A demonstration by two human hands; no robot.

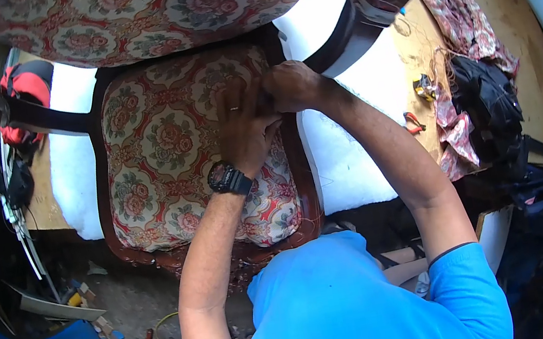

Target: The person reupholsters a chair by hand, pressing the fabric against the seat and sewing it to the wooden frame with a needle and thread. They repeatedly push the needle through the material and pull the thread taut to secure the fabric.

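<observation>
Chair seat mid-frame is puffy, cream and red with roses, dark wood frame around it. My left hand lies open on it; right hand's curled at its upper-right edge, can't tell around what.

The dark-framed wooden chair — seat and back in red-and-cream floral — stands upright, front nearest.

Left hand, black watch at its wrist, lies on the floral seat. Right hand, fingers curled, is just beside it at the dark wooden frame; any held item is hidden. Red-handled pliers lie right of white padding.
</observation>
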